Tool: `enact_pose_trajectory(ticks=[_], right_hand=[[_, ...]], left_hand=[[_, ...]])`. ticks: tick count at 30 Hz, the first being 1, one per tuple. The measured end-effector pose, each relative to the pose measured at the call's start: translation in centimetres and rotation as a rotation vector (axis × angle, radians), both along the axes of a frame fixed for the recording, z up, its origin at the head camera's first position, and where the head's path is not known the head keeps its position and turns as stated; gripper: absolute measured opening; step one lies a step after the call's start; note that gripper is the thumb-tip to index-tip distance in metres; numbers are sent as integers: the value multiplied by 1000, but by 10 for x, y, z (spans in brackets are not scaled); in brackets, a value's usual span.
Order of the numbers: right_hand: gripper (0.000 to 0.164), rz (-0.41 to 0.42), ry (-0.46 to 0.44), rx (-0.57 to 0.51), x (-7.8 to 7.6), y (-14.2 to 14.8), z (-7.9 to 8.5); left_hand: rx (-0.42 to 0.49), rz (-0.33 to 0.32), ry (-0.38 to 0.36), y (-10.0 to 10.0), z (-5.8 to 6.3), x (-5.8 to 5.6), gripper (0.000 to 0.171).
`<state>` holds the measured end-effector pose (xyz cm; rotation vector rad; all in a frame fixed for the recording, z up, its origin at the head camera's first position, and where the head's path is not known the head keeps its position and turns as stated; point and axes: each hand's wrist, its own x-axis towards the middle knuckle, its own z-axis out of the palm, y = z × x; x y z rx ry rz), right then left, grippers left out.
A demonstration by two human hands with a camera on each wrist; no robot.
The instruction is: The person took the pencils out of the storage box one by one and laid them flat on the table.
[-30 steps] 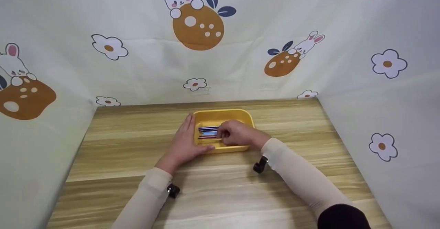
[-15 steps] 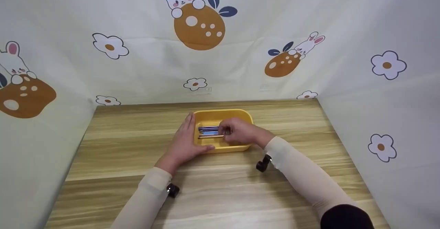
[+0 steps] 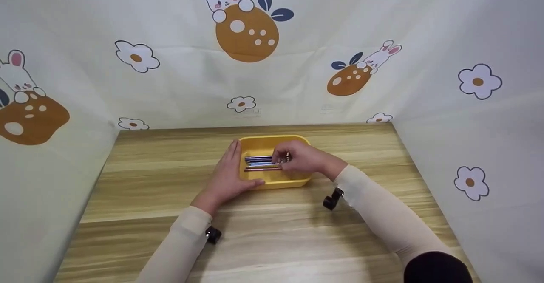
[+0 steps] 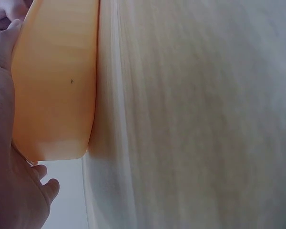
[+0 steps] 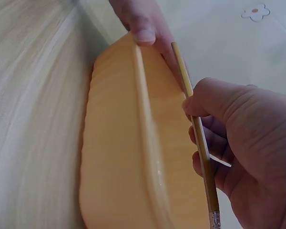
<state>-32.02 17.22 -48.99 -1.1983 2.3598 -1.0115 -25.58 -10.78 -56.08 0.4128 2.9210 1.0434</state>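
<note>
1. From my remote post I am seeing a yellowish pencil [image 5: 205, 167] with a metal band near one end; the right hand [image 3: 302, 158] is holding it at the yellow box [image 3: 282, 185], inside its outline in the head view.
2. The fingers [image 5: 219, 143] of this hand are pinching the shaft against the thumb, so they are clamped on the pencil; whether it is touching the box, I cannot tell.
3. The left hand [image 3: 229, 176] is bracing the box: its fingers are lying rather straight along the left end, and its thumb, apart from them, is resting on the near rim.
4. Other slim pencils [image 3: 258, 159] are lying side by side in the box, which is standing on the bench [image 3: 272, 232].
5. I am judging the pencil light and stiff, slightly slippery, probably fragile only at its point.
6. For the hold, I am favouring mid-shaft, where it should balance well.
</note>
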Motion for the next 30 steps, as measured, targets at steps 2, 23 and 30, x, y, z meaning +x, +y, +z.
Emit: enact_pose_trajectory(ticks=[2,23,30], right_hand=[[21,25,31,-4,0,0,5],[17,-96,6,90,-7,58,24],[18,-145,3,95,-11,85,29]], left_hand=[[-1,2,4,0,0,0,148],[-11,15,-15,1,1,1,149],[-7,16,-28,1,0,1,150]])
